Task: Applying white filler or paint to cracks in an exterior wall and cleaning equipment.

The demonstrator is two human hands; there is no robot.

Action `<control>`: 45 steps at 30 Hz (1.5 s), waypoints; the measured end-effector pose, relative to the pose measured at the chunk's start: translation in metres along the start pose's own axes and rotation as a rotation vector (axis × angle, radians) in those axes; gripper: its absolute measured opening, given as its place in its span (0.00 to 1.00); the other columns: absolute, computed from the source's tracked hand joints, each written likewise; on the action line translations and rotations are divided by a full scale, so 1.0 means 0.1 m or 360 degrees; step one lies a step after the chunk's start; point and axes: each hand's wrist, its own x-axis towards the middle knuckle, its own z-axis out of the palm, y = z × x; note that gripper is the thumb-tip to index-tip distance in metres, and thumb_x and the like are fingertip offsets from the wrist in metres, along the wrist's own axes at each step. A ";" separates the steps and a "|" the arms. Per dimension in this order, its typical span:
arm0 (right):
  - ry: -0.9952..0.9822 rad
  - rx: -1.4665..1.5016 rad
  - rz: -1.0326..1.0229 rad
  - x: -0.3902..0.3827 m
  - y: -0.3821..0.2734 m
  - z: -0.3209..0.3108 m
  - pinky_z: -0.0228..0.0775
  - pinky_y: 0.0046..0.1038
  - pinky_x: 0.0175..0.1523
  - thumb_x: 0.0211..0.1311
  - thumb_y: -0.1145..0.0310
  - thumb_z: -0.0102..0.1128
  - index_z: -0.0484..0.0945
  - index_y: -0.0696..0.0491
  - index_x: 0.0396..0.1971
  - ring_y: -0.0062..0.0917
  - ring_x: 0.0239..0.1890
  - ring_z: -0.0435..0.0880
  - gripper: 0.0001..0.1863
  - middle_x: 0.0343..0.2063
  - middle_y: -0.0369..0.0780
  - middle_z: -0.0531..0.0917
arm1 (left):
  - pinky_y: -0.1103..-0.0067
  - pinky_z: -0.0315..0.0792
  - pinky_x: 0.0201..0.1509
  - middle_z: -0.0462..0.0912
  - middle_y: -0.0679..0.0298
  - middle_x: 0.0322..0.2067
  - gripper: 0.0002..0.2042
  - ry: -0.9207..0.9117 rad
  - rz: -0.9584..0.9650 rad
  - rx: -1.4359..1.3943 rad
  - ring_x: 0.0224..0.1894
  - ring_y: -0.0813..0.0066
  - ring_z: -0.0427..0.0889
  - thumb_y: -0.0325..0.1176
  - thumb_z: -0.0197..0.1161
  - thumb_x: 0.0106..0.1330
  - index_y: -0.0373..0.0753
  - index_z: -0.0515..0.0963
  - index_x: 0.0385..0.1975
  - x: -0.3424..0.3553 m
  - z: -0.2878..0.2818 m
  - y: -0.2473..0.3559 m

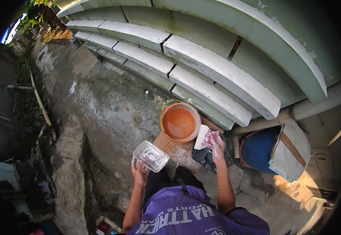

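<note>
Advisable: carry the clear tub (151, 156) level to avoid spills. It sits at eleven o'clock from the wearer, its near-left edge gripped by the left hand (140, 169). The right hand (218, 149), toward one, clasps a crumpled red-and-white bundle (209, 138) near the orange bucket (198, 119). Tub condition: rectangular, translucent, smeared white inside; bundle material undetermined.

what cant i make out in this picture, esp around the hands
All in the head view:
Underside of the clear plastic container: turned away from the camera.
Whether the crumpled red-and-white material is cloth or wrapping: too small, and the right hand covers part.
Right part of the blue tub: covered by the grey board.
Feet: hidden below the purple shirt.
Lower-left edge: too dark and blurred.
</note>
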 end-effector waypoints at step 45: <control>0.0051 0.0001 0.1032 2.20 2.85 0.71 0.78 0.29 0.46 0.69 0.63 0.51 0.75 0.58 0.41 0.29 0.31 0.82 0.13 0.31 0.43 0.82 | 0.67 0.76 0.52 0.60 0.56 0.62 0.33 0.0412 0.0061 0.0208 0.59 0.64 0.69 0.27 0.60 0.64 0.40 0.49 0.67 2.36 -0.48 -1.43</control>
